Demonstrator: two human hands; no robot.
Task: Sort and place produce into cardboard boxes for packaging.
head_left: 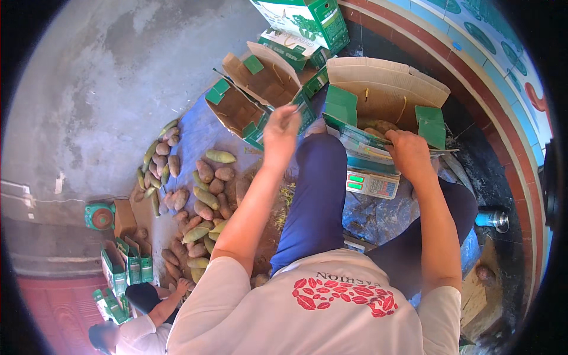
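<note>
An open green-and-brown cardboard box (387,80) stands on a digital scale (371,184) with green lit displays. Some brownish root vegetables (381,126) lie inside it. My right hand (409,152) has its fingers hooked over the box's near edge, gripping the cardboard. My left hand (282,129) is raised in front of two more open boxes, left of the one on the scale. Motion smears its fingers, so whether they hold anything cannot be made out. One of those boxes (269,74) stands behind the other open box (234,109).
Piles of brownish roots (204,171) and long green vegetables (220,156) cover the floor at my left. Stacked printed boxes (302,26) stand at the back. A blue flask (492,219) is at the right by the wall. A co-worker (139,334) sits lower left near green boxes (113,266).
</note>
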